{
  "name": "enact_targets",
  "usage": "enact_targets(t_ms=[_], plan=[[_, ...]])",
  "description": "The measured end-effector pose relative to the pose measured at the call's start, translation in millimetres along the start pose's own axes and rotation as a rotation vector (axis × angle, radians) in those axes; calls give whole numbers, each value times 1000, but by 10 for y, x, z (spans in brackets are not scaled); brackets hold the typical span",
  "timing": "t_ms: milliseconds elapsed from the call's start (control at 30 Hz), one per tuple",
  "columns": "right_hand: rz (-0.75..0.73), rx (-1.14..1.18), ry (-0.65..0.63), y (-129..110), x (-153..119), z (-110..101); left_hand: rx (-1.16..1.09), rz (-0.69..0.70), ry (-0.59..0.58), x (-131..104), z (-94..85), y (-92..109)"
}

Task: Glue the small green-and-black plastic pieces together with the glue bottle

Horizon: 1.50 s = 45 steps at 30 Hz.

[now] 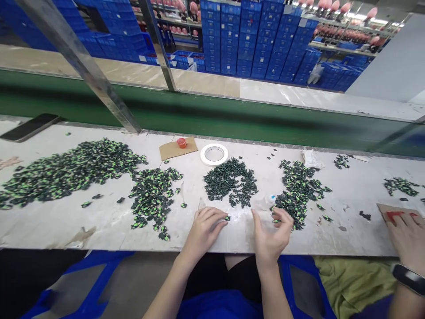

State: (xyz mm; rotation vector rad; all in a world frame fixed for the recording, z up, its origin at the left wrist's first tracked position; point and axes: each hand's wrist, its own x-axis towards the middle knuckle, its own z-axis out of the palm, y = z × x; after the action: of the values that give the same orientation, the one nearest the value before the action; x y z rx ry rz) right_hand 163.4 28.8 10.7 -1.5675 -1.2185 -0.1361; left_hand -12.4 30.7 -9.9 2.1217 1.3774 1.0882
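My left hand [206, 225] is closed in a pinch on a small dark green piece with a bright green mark [227, 218], just above the white table. To its right, my right hand [271, 235] has its thumb and curled fingers apart. A small whitish, blurred object with a blue tip [272, 197] is just beyond that hand; I cannot make out its full shape. Beyond my hands lies a heap of small dark green pieces [226, 175]. Heaps of dark pieces with bright green marks lie left [152, 195] and right [297, 186], the right one touching or close to my fingers.
A roll of white tape [214, 154] lies behind the middle heap, beside a cardboard piece [168, 151] carrying a red cup [181, 142]. A large heap [76, 168] spreads leftward. At far right, another person's hand [407, 235] rests on cardboard. A metal post [96, 84] rises at the table's back edge.
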Motion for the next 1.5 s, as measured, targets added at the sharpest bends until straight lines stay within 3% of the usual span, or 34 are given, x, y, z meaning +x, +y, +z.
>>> enact_targets(t_ms=[100,167,367,567,700,833,933,1033,1133,1500], plan=[[-45,-30,-310,-20,-98,55,15,23,18,-7,19,-6],[-20,-83,-439,-9,-116,127,27,32,19,-12,33,-9],[-57,-211,-569,-13,-92,246,6,48,57,-19,73,-29],[-64,-263,-597,-12,-137,207,-55,15,87,-19,29,-28],[23,-113,-725,11,-64,102,-73,-48,144,-11,-13,13],[320,313,-908,19,32,20,-123,-110,168,-7,-20,72],[582,571,-877,4,39,8,-201,-157,167,-4,-7,130],[695,678,-735,-46,0,-3,-255,-171,174,10,11,196],[694,676,-646,-120,-53,-30,-271,-150,188,32,21,250],[599,706,-697,-189,-136,-10,-310,-99,187,70,18,318]])
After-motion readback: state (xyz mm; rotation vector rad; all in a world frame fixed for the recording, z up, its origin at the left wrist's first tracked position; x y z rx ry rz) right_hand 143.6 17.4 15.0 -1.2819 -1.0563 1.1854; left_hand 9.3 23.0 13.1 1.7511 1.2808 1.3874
